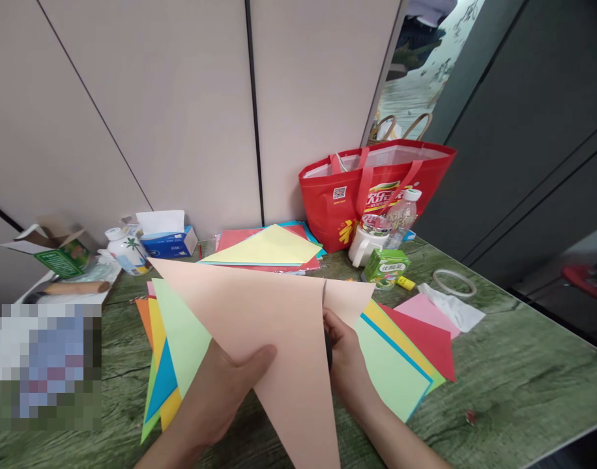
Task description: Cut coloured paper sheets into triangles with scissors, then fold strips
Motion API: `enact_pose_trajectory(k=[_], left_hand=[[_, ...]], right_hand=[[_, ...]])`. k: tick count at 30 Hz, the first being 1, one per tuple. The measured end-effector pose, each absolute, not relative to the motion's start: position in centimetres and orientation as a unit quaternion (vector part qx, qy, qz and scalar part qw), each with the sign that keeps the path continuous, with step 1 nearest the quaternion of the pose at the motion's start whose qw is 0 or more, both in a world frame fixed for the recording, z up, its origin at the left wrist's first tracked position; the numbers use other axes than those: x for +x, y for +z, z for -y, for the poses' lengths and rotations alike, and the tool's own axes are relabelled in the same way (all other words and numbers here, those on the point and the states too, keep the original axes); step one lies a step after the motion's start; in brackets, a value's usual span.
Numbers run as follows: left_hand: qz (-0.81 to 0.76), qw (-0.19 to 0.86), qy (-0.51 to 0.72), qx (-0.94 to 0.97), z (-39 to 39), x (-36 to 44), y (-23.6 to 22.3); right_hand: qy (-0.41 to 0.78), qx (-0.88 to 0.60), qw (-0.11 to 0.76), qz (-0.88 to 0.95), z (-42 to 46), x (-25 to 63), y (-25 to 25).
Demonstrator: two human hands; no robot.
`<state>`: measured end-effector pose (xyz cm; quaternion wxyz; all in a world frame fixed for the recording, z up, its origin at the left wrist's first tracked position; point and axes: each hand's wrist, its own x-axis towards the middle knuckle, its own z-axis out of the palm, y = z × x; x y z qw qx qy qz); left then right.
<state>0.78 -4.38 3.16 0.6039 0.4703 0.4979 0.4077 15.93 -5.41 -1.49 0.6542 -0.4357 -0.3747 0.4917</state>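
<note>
My left hand grips a large peach sheet of paper, its thumb pressed on the face and its other fingers hidden behind. The sheet is held up above the table, a long strip hanging down toward me. At its right side my right hand is closed around scissors; only part of the dark handle shows. A cut runs up the sheet, with a narrower peach piece to its right. Beneath lie fanned coloured sheets, among them light green paper, blue paper and red paper.
A red shopping bag stands at the back right, near a white mug, a clear bottle and a green box. A tape roll lies farther right. Back left are a tissue box and white bottle.
</note>
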Motion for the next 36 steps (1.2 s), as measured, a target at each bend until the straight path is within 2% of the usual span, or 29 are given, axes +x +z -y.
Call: enact_pose_trajectory(k=[36], left_hand=[[-0.501, 0.597, 0.423, 0.462, 4.58, 1.06, 3.47]], right_hand=[[0.462, -0.479, 0.645, 0.376, 5.47, 15.86, -1.74]])
